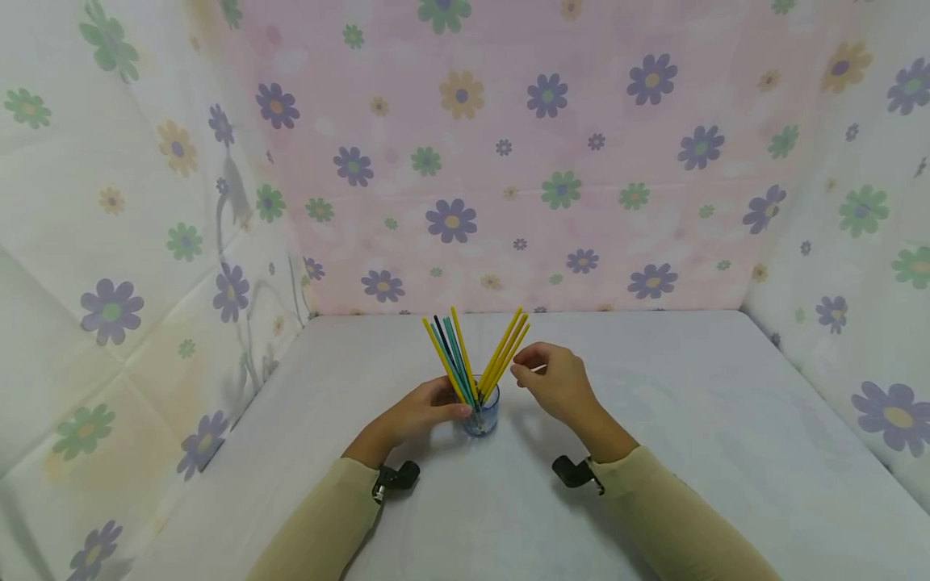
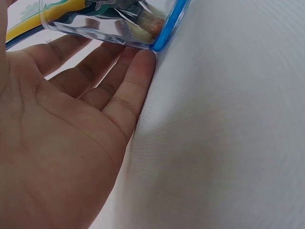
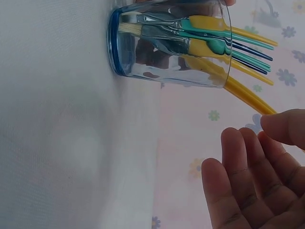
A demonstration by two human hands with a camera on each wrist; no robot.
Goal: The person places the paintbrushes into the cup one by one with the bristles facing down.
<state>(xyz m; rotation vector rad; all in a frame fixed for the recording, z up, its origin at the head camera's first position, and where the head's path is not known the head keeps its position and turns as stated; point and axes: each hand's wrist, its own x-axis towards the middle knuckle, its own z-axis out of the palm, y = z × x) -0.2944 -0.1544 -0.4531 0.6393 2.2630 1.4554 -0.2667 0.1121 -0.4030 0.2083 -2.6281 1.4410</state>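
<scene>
A clear glass with a blue base stands upright on the table, holding several paintbrushes, bristles down. Its paintbrush handles, yellow, teal and dark blue, fan out above the rim. My left hand holds the glass from the left, thumb across the front and fingers behind. In the left wrist view those fingers lie along the glass near its base. Just right of the yellow handles is my right hand, fingers loosely bent and nothing gripped. Its thumb overlaps a yellow paintbrush in the right wrist view.
A white cloth covers the table. Flower-print curtains rise behind it and on both sides. A black wrist mount projects from the left sleeve, and another mount from the right one.
</scene>
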